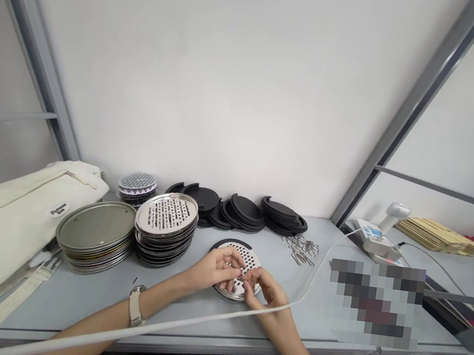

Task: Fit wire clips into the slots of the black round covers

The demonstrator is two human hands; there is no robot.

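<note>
Fingertips [256,274] of both your hands are bent and drawn together over the perforated disc [249,254], seemingly pinching something small, though you cannot tell from here what it is. That disc lies flat toward the front edge of the grey table [190,310], about midway along it, with a black piece around its far-left rim. Behind the table's back edge rises a plain white wall [231,84], framed by slanting grey posts [418,107]. Black round parts [245,210] lie heaped along that back edge, and wire clips [302,248] are scattered in front of their right end. To your left stand a stack of slotted discs [166,215] and a stack of greenish plates [97,226], with a cream bag [20,220] over the table's left end. Past the right post, wooden sheets [441,234] lie piled. Your left hand [210,269] reaches in from the front left, a pale-strapped watch [135,306] on its wrist, fingers curled rightward; your right hand [269,298] comes from the front right, thumb lowest, and meets it (a white cable [202,318] crosses the view in front of both forearms).
</note>
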